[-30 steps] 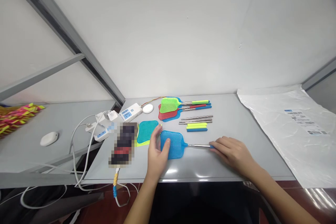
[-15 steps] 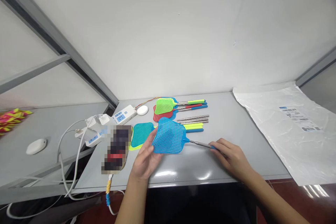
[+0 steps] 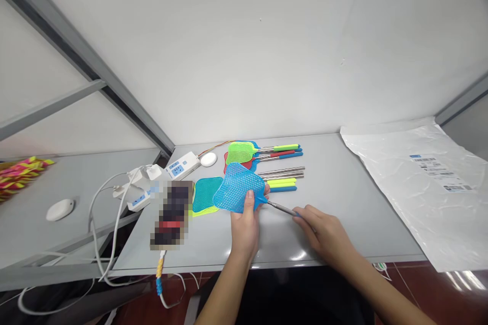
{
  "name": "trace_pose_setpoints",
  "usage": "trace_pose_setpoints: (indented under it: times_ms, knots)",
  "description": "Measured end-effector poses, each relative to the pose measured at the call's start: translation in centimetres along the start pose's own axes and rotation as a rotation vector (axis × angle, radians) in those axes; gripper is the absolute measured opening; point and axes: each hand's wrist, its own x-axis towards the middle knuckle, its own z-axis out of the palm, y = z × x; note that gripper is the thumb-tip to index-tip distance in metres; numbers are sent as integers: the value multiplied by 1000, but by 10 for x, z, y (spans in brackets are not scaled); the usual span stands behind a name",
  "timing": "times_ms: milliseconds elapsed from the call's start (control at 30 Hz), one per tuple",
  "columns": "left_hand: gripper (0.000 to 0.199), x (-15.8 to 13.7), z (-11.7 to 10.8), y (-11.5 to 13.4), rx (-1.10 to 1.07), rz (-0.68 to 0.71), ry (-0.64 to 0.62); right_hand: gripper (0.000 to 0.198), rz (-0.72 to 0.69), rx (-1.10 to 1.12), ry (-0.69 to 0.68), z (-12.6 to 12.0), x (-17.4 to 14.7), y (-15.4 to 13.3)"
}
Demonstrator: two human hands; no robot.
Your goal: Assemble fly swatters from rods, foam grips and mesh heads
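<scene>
A blue fly swatter [image 3: 237,187] with a perforated head and a thin metal shaft is held above the desk's front part. My left hand [image 3: 246,221] grips the head near its neck, thumb on top and fingers underneath. My right hand [image 3: 322,226] is closed around the handle end, hiding most of the handle. Beyond them lie a teal swatter head [image 3: 207,194] with a yellow-green one under it, several metal rods [image 3: 284,173], and yellow and blue handle grips [image 3: 282,183]. Farther back is a pile of assembled swatters, a lime one [image 3: 241,152] uppermost.
A white plastic mailer [image 3: 415,188] covers the desk's right side. To the left are a pixelated phone-like object [image 3: 173,216], power strips [image 3: 182,165] with white cables [image 3: 93,218], and a round white disc [image 3: 208,159]. A metal frame post [image 3: 80,45] rises at the left.
My left hand has moved right, from the swatter head's left edge to its neck, and now clasps it. The swatter and my right hand have shifted slightly left.
</scene>
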Motion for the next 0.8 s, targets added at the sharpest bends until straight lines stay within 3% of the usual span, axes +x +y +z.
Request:
trace_pose_setpoints:
  times_ms: [300,567,667,800]
  knots:
    - [35,0,-2,1,74,35,-7,37,296,521,-283,-32,21,-28]
    - [30,-2,-10,12,162,66,-35,42,633,1212,-673,-16,21,-20]
    - [32,2,-13,16,170,40,-45,44,636,1152,-653,-17,24,-24]
    - [33,13,-16,21,81,11,-46,35,386,708,-406,-18,31,-36]
